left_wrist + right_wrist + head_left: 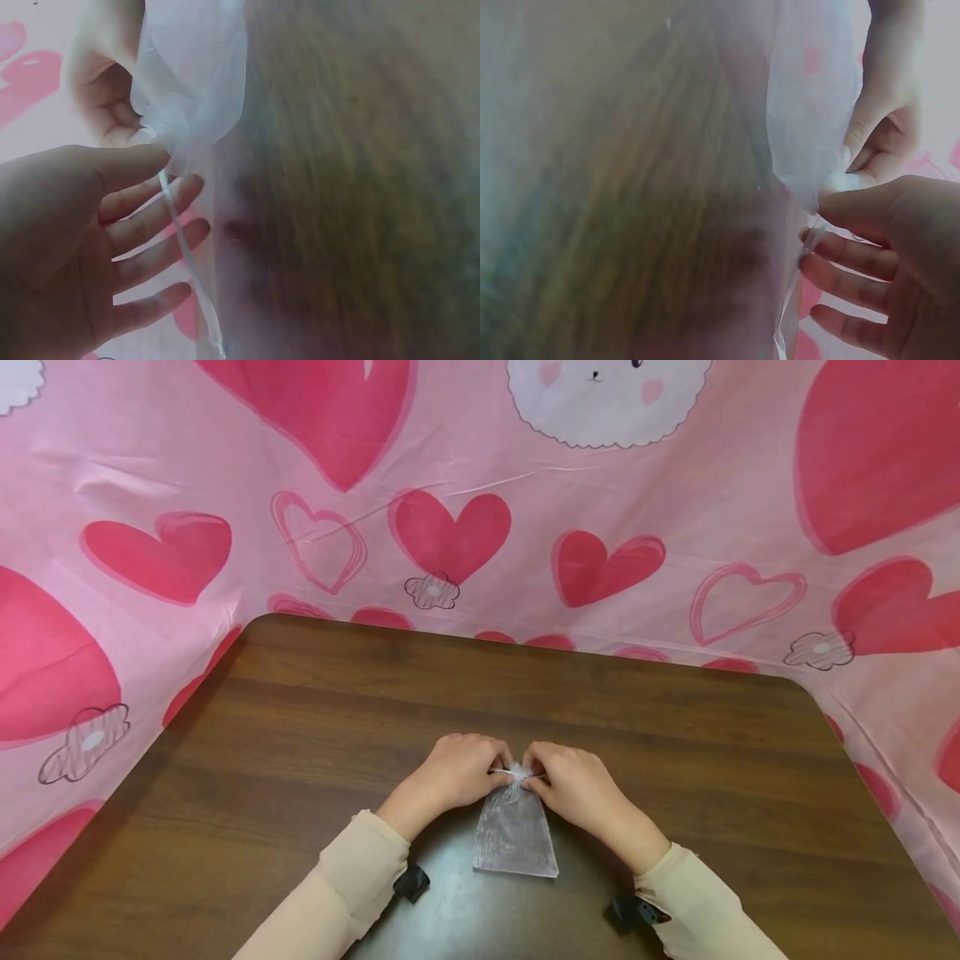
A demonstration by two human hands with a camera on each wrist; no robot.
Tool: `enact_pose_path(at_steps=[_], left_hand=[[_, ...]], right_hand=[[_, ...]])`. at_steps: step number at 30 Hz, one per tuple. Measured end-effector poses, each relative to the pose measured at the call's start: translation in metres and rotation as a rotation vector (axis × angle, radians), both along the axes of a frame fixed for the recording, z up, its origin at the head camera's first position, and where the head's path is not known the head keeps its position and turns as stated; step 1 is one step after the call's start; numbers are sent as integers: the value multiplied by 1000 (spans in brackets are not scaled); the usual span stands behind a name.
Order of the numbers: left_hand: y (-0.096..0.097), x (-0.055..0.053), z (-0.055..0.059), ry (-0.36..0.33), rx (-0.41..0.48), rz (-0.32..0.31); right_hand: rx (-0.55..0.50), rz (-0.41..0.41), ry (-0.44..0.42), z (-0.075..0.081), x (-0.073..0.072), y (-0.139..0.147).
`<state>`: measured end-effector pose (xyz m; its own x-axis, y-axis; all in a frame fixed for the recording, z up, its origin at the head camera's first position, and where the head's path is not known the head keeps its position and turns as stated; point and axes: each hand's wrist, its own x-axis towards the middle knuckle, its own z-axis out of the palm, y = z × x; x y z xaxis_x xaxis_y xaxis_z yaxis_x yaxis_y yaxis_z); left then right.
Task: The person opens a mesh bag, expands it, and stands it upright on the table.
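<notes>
A sheer white organza drawstring pouch hangs with its flat bottom toward the person and its neck gathered tight. At the left side of the neck, my left hand pinches the pouch's drawstring between thumb and index finger. My right hand pinches at the opposite side in the same way. In the left wrist view a thin white ribbon trails down past the spread other fingers. The right wrist view shows another ribbon end hanging below the right thumb. The gathered neck is partly hidden by the fingertips.
Beneath the hands is a dark brown wood-grain table with rounded corners. A pink cloth with red hearts hangs behind and along the sides. Black wrist devices sit at the beige sleeves.
</notes>
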<state>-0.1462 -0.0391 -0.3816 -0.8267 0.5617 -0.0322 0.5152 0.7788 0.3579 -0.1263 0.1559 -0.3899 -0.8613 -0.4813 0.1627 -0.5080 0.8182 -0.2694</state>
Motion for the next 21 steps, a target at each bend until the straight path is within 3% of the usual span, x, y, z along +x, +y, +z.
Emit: enact_pose_path(at_steps=[10,16,21], left_hand=[[-6,13,2,49,154,51],[-9,17,2,106,259,90],[-11,20,4,122,318,96]], right_hand=[[-196,5,106,4,16,5],[-321,-22,117,5,21,8],[-364,-67,130,7,23,8]])
